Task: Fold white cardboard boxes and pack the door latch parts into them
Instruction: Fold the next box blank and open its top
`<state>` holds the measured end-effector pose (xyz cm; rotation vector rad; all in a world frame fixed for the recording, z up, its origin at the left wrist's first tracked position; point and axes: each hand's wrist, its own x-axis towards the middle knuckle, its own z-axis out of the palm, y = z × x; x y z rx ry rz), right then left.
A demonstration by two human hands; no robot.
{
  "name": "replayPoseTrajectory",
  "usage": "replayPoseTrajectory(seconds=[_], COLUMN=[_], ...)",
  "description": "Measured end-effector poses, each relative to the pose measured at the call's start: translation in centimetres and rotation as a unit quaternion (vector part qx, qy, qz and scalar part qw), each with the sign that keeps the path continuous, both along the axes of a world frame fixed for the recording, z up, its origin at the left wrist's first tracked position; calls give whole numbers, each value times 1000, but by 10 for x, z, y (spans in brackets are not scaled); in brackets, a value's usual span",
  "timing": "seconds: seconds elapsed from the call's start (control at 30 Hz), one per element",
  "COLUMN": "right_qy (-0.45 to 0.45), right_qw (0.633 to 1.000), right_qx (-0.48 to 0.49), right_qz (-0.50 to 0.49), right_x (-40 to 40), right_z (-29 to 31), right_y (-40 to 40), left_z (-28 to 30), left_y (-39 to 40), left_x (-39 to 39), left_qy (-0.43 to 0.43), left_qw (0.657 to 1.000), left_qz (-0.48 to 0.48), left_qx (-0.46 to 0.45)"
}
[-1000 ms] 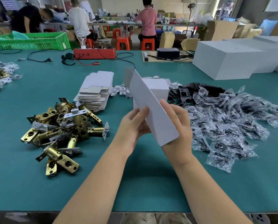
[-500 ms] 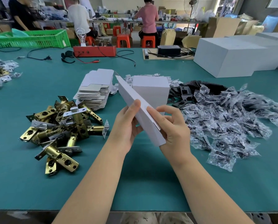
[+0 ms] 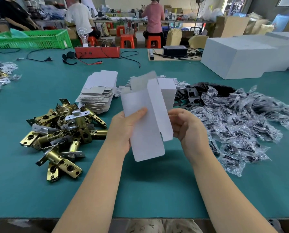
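Observation:
A white cardboard box blank point(image 3: 145, 123) hangs above the table's middle, half opened into a sleeve with its top flaps raised. My left hand point(image 3: 123, 130) grips its left panel, thumb on the front. Fingers curled, my right hand point(image 3: 187, 128) touches the right panel's edge. A heap of brass door latches point(image 3: 61, 132) lies to the left. Behind it rests a stack of flat white blanks point(image 3: 98, 93). Small plastic bags of dark parts point(image 3: 241, 123) spread out on the right.
A folded white box point(image 3: 168, 95) stands behind the blank, with black strike plates point(image 3: 193, 96) beside it. Large white cartons point(image 3: 241, 56) sit far right, a red device with wires point(image 3: 97, 52) and a green crate point(image 3: 31, 39) at the back. People work at tables beyond.
The flat blank, held edge-on and slanted before, has turned upright and opened into a sleeve. My left thumb moved onto its front panel and my right hand shifted to the right edge.

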<state>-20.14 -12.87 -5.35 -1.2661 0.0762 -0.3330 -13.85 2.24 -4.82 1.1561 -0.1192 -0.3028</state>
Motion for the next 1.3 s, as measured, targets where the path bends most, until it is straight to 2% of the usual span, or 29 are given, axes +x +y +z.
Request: replayPoseTrajectory(seconds=[0.07,0.13,0.23,0.37,0.43,0.53,0.63,0.73,0.9,1.07,1.2,1.3], right_qy=[46,60,90,78,58,52,72,74,61,67,93,80], right_qw=[993,965,920,919,923,928,935,921,909,922,892,894], right_qx=[-85,-219,-353,-342,-331,-315,-281,-310,-355,-336,-421,-409], right_qz=[-72,-131,-145,-177,-186,-193,-205,-222,-211,-179,-132,-164], right_x=[2,4,5,7,6,5,5,6,7,5,5,6], right_z=[-3,-9,-14,-14,-13,-14,-14,-13,-11,-13,-13,-11], right_y=[-1,-2,-3,-1,0,-2,-5,-8,-6,-6,2,2], left_z=[-2,-5,-8,-6,-6,-6,-9,-10,-9,-9,-9,-11], left_y=[-4,-9,-15,-19,-20,-19,-17,-17,-18,-18,-13,-12], left_x=[-3,-7,-12,-11,-10,-9,-9,-12,-6,-7,1,3], left_qy=[-7,-34,-67,-96,-106,-129,-159,-161,-115,-138,-118,-90], left_qw=[999,995,989,968,964,964,952,944,962,962,963,978], left_qz=[-15,-35,-41,38,55,36,-3,-34,25,81,164,97], left_qx=[44,83,128,230,239,228,263,286,248,220,180,159])
